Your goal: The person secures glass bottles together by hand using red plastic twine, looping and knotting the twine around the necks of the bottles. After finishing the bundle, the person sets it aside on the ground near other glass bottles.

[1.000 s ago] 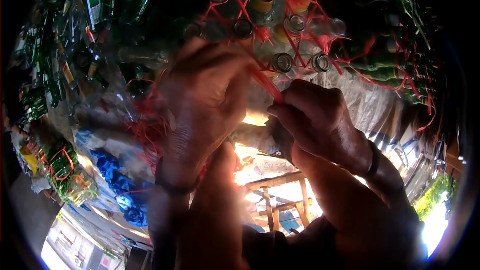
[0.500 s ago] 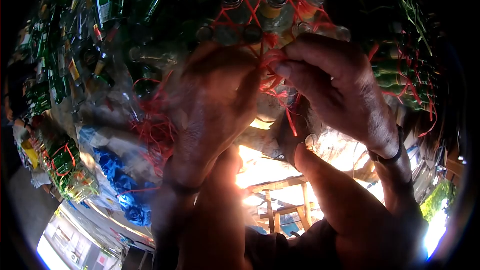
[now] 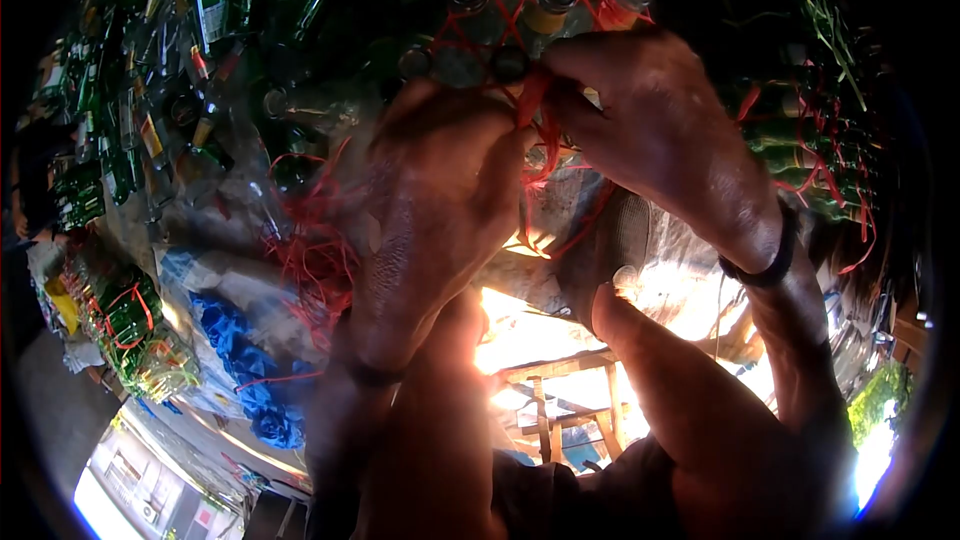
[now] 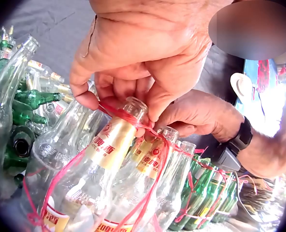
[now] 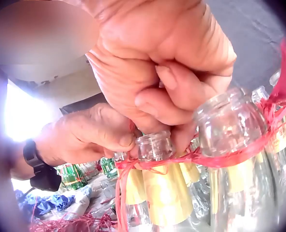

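Head view: left hand [image 3: 435,205] and right hand [image 3: 665,140], both pinching red string [image 3: 535,125] over clear bottles [image 3: 520,25], keeping the loop taut round the necks.

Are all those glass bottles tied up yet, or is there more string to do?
Not quite. Done: the far clear glass bottles already have red plastic string criss-crossed between their necks. In hand: the left hand and right hand both pinch the red string at the near bottle necks, seemingly tying it. Probably left: the loose string end hanging below, and loose green glass bottles lie unbundled beside them.
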The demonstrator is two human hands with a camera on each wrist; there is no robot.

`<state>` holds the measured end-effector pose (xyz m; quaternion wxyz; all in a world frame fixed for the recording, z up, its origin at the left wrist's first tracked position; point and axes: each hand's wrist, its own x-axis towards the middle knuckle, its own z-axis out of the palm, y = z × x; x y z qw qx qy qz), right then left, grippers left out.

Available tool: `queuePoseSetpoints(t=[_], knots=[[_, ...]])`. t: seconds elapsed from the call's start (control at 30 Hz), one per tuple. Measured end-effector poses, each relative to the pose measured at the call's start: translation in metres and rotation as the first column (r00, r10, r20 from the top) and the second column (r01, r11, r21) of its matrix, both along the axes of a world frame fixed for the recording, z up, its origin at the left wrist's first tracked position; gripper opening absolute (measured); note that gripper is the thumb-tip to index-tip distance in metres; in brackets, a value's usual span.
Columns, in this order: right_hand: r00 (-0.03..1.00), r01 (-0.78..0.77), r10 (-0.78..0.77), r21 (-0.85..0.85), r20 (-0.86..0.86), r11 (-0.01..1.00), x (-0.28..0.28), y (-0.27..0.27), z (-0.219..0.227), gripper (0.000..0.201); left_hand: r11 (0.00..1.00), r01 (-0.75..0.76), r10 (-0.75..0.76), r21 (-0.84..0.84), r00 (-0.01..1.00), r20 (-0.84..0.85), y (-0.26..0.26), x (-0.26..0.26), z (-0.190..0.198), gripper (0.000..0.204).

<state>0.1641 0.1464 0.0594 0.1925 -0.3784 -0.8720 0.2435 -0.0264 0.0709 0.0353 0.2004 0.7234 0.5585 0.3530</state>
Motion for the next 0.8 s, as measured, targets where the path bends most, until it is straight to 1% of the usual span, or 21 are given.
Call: queuePoseSetpoints(t=[0.07,0.17,0.23,0.3,0.37,0.43,0.47,0.53,0.6,0.67,0.73,0.77,0.8], knots=[[1.000,0.005,-0.005,0.003,0.022,1.000,-0.003,0.001,-0.003,0.009,1.000,-0.008,0.009,-0.016,0.999,0.036,0.000,0.002,0.001,0.009],[0.999,0.048,-0.048,0.035,0.018,0.998,-0.007,0.004,-0.009,0.003,1.000,0.008,-0.007,-0.015,0.999,0.042,0.000,0.001,0.002,0.010],[0.997,0.060,-0.063,0.055,0.052,0.997,-0.008,0.003,-0.013,0.011,1.000,0.012,-0.011,-0.029,1.000,0.024,-0.001,0.000,0.002,0.010],[0.997,0.066,-0.069,0.074,0.043,0.995,-0.009,0.002,-0.018,0.013,0.999,0.016,-0.016,-0.042,1.000,0.005,-0.002,0.000,0.002,0.010],[0.996,0.075,-0.078,0.090,0.032,0.993,-0.011,0.000,-0.017,0.015,0.997,-0.038,0.039,-0.073,0.999,0.011,-0.004,0.001,0.002,0.010],[0.991,0.111,-0.106,-0.057,0.076,0.992,-0.013,-0.001,-0.010,0.015,0.997,-0.031,0.032,-0.065,0.999,0.007,-0.003,-0.001,-0.001,0.010],[0.991,0.113,-0.109,-0.058,0.074,0.992,-0.012,-0.001,-0.011,0.015,0.998,-0.028,0.028,-0.054,1.000,0.004,-0.003,-0.002,-0.002,0.010],[0.996,0.065,-0.063,-0.029,0.063,0.997,-0.010,0.001,-0.014,0.017,0.997,-0.033,0.033,-0.074,0.999,0.001,-0.003,-0.004,-0.002,0.011],[0.997,0.070,-0.068,-0.033,0.047,0.997,-0.010,0.001,-0.014,0.018,0.995,-0.036,0.036,-0.092,0.999,-0.005,-0.003,-0.002,0.000,0.013],[0.997,0.073,-0.072,-0.038,0.031,0.997,-0.010,0.001,-0.013,0.019,0.998,-0.034,0.035,-0.055,0.999,0.010,-0.002,0.001,0.004,0.015],[0.996,0.083,-0.079,-0.105,0.048,0.991,-0.010,0.000,-0.011,0.020,0.999,-0.028,0.028,-0.034,1.000,0.003,-0.002,0.000,0.001,0.016],[0.996,0.086,-0.082,-0.106,0.045,0.991,-0.009,0.001,-0.011,0.020,1.000,-0.025,0.025,-0.011,1.000,-0.002,-0.002,0.000,0.000,0.016],[0.998,0.060,-0.059,-0.132,0.014,0.989,-0.007,0.001,-0.012,0.021,1.000,-0.022,0.022,-0.012,1.000,-0.005,-0.002,0.001,0.001,0.016]])
